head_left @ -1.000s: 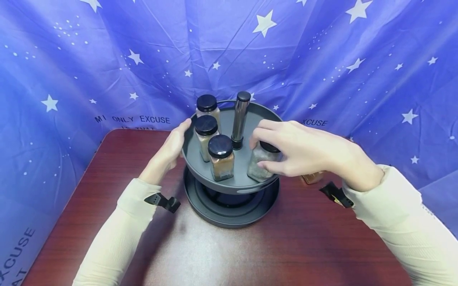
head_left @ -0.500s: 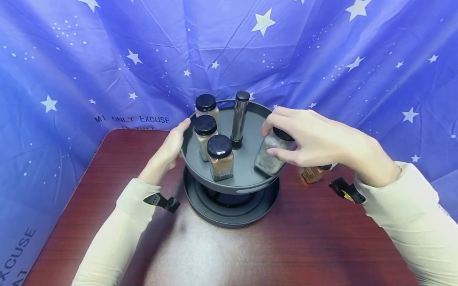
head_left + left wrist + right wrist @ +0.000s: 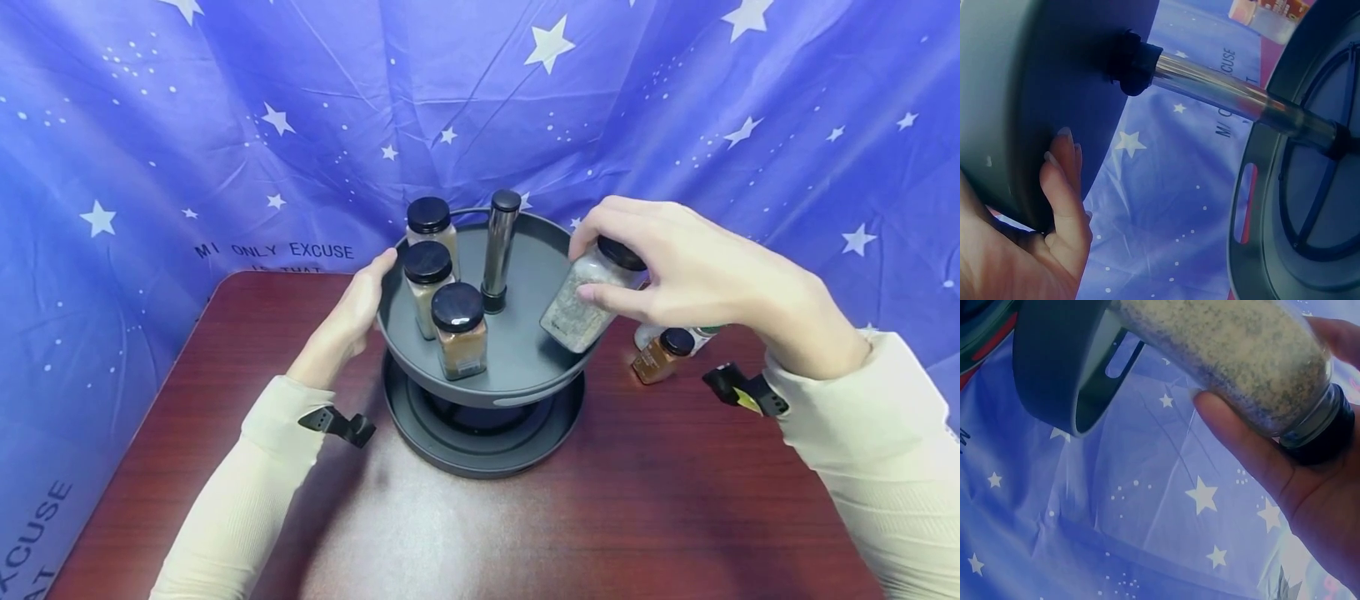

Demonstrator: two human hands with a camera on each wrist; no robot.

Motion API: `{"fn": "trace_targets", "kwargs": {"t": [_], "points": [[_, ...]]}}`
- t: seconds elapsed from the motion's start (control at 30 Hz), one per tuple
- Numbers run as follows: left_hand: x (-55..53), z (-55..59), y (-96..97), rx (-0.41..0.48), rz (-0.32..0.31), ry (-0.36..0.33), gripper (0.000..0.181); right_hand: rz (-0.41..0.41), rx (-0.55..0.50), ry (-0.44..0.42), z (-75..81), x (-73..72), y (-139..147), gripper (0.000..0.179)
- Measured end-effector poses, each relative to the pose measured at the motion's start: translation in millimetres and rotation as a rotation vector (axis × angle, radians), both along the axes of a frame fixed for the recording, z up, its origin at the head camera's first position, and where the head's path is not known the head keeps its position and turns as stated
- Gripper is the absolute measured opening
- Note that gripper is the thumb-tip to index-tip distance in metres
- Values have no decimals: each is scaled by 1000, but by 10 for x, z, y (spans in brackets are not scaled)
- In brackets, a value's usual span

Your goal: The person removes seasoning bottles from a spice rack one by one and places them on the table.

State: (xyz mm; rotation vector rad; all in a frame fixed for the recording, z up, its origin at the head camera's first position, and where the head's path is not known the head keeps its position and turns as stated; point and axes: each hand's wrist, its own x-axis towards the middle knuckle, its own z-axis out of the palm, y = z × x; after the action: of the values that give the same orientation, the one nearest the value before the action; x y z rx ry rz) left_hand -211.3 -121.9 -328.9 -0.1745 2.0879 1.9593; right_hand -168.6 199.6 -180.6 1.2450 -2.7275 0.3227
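My right hand point(image 3: 675, 262) grips a glass spice jar point(image 3: 581, 304) with a black lid, near the lid. The jar leans over the right side of the upper tray of a dark grey two-tier turntable point(image 3: 525, 350); speckled pale seasoning fills it in the right wrist view. At the turntable's left rim, my left hand point(image 3: 352, 312) holds the upper tray; the left wrist view shows fingers point(image 3: 1063, 187) bent against its underside. Three black-lidded spice jars stand on the tray's left: a rear one point(image 3: 431, 229), a middle one point(image 3: 427, 292) and a front one point(image 3: 461, 342).
A metal post point(image 3: 500, 250) with a black cap rises from the tray's middle. On the reddish wooden table point(image 3: 480, 542), right of the turntable, lies a brown spice jar point(image 3: 656, 360) with another container point(image 3: 705, 333) behind it. A blue star-patterned curtain point(image 3: 337, 108) hangs behind.
My right hand has lifted the pale jar off the tray and moved it up and right, tilting it. The brown jar on the table has come into view. My left hand stays at the rim.
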Motion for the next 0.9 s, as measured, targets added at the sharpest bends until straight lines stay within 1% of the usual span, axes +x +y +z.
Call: {"fn": "trace_targets", "kwargs": {"t": [0.1,0.27,0.5,0.67,0.8,0.9], "points": [[-2,-6,-2,1,4,0,48,-31,10,-13,36,-9,21,23],[-6,-7,0,7,2,12,49,-49,24,-11,73,-27,82,21],[-2,-3,-5,21,-10,20,47,-95,2,-52,94,-77,252,22],[6,-1,-6,27,-19,21,46,-125,-6,-33,89,-124,351,22],[5,-7,3,38,-27,16,46,-156,21,-17,94,-141,427,25],[2,-9,9,40,-24,19,46,-181,48,-22,104,-155,483,27]]}}
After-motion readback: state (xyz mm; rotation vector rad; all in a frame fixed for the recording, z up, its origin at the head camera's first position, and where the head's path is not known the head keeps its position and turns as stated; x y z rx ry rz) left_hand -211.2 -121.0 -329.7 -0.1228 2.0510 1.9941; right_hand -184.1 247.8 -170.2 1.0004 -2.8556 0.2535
